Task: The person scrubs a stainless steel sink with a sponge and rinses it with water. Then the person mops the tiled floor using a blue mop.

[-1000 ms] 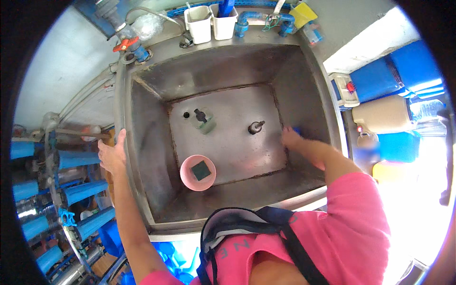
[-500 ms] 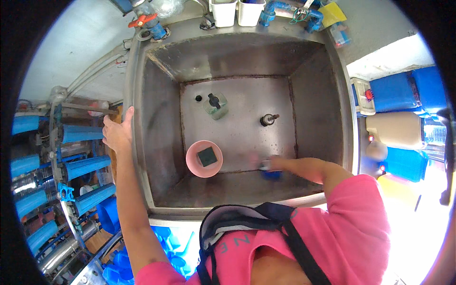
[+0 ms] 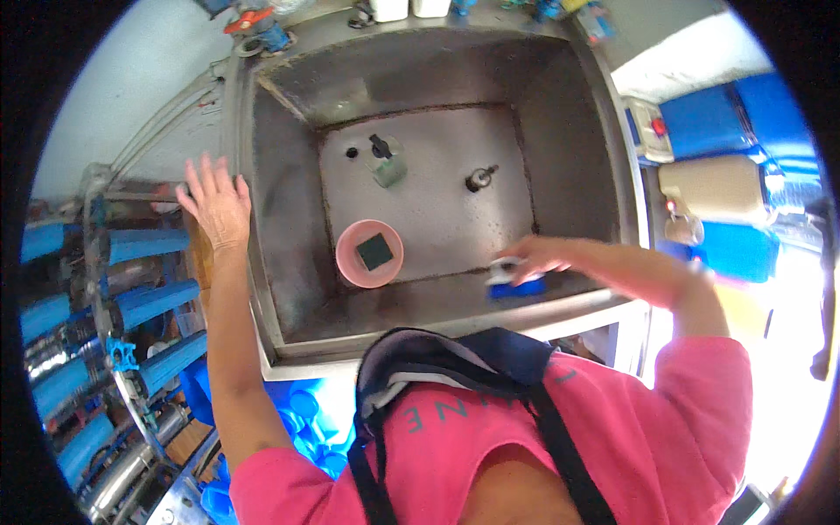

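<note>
A deep steel sink (image 3: pixel 280 254) fills the middle of the view. My right hand (image 3: pixel 535 255) reaches into its near right part and grips a blue and white brush (image 3: pixel 514 278) low against the near wall. My left hand (image 3: pixel 216 203) hovers with fingers spread over the sink's left rim, holding nothing. On the sink floor lies a pink bowl (image 3: pixel 354 262) with a dark square sponge (image 3: pixel 374 252) in it. Farther back stand a small green bottle with a black cap (image 3: pixel 386 164) and a metal drain plug (image 3: pixel 479 179).
Blue pipes and hoses (image 3: pixel 131 302) run along the left side. Blue and beige canisters (image 3: pixel 722 188) stand at the right. White cups and a red valve (image 3: pixel 249 19) sit behind the sink. A pile of blue caps (image 3: pixel 306 420) lies below the front rim.
My right hand has swept with the brush from the sink's right wall to its near right part. My left hand has lifted and spread above the left rim. The view has shifted lower.
</note>
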`<control>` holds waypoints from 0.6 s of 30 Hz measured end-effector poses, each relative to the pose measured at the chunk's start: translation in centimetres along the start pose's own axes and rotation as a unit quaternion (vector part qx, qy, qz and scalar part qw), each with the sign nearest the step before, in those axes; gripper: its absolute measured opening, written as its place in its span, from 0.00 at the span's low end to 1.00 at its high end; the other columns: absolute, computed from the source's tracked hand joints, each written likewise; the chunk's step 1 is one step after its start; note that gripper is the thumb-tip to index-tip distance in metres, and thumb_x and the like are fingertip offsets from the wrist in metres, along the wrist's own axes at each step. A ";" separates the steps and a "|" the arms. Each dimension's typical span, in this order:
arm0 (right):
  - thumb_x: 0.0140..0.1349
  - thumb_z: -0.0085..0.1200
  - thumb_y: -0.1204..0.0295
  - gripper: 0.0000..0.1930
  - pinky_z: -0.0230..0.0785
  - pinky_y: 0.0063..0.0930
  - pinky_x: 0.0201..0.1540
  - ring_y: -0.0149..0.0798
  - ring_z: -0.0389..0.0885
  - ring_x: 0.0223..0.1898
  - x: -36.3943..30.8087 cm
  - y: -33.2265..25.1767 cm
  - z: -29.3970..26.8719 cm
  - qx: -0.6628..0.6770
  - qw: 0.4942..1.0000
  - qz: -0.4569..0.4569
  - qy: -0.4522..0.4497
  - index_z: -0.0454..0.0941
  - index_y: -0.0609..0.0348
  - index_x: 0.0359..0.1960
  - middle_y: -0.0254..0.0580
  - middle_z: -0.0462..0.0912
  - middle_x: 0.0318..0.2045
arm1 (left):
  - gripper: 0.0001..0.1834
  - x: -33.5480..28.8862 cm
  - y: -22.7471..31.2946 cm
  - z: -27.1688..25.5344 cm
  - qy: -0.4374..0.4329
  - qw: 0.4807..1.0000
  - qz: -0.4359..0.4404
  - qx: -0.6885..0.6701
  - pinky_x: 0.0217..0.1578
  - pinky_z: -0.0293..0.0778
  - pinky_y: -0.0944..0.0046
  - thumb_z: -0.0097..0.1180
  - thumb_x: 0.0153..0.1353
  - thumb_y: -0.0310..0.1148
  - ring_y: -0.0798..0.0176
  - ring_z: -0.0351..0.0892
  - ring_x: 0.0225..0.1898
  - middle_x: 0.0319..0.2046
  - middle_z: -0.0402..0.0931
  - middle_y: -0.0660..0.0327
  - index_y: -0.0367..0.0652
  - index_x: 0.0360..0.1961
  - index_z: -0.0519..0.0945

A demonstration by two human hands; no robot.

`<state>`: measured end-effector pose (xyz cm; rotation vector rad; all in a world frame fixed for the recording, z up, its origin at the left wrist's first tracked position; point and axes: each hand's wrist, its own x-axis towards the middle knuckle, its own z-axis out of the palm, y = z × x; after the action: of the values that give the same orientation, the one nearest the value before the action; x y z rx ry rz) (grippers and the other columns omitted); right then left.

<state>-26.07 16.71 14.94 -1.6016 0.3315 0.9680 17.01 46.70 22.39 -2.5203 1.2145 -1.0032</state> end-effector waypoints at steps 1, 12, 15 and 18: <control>0.45 0.64 0.75 0.35 0.67 0.34 0.53 0.40 0.76 0.48 -3.4 0.3 -1.5 0.050 0.994 0.101 -0.005 0.69 0.47 0.60 0.40 0.79 0.48 | 0.22 -0.3 0.6 -0.3 0.010 0.997 0.077 0.003 0.55 0.56 0.39 0.55 0.55 0.42 0.51 0.64 0.59 0.55 0.69 0.58 0.45 0.50 0.72; 0.47 0.62 0.71 0.36 0.62 0.34 0.57 0.39 0.72 0.52 0.6 -9.0 3.8 0.086 0.991 -0.099 -0.008 0.65 0.51 0.62 0.42 0.76 0.51 | 0.43 -10.7 12.8 7.4 -0.610 0.732 0.017 -0.304 0.52 0.69 0.52 0.61 0.48 0.37 0.46 0.69 0.55 0.56 0.65 0.41 0.40 0.65 0.55; 0.41 0.66 0.74 0.35 0.66 0.34 0.54 0.40 0.76 0.49 -8.6 -4.8 -0.8 0.033 0.990 0.115 0.080 0.72 0.50 0.57 0.42 0.79 0.49 | 0.36 -12.3 13.4 9.4 -0.672 0.630 -0.042 -0.388 0.49 0.71 0.47 0.55 0.52 0.35 0.44 0.70 0.55 0.52 0.69 0.40 0.40 0.63 0.59; 0.42 0.64 0.74 0.36 0.66 0.33 0.55 0.38 0.75 0.50 -8.9 -5.4 0.2 0.108 0.993 -0.019 0.045 0.70 0.49 0.59 0.43 0.78 0.49 | 0.29 -14.9 13.9 10.4 -0.690 0.553 -0.115 -0.453 0.38 0.76 0.46 0.49 0.53 0.30 0.44 0.75 0.49 0.50 0.71 0.41 0.40 0.59 0.64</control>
<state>-27.98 15.81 25.17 -1.4498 0.4506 0.8040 8.26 47.39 1.25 -2.6223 0.7419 1.9125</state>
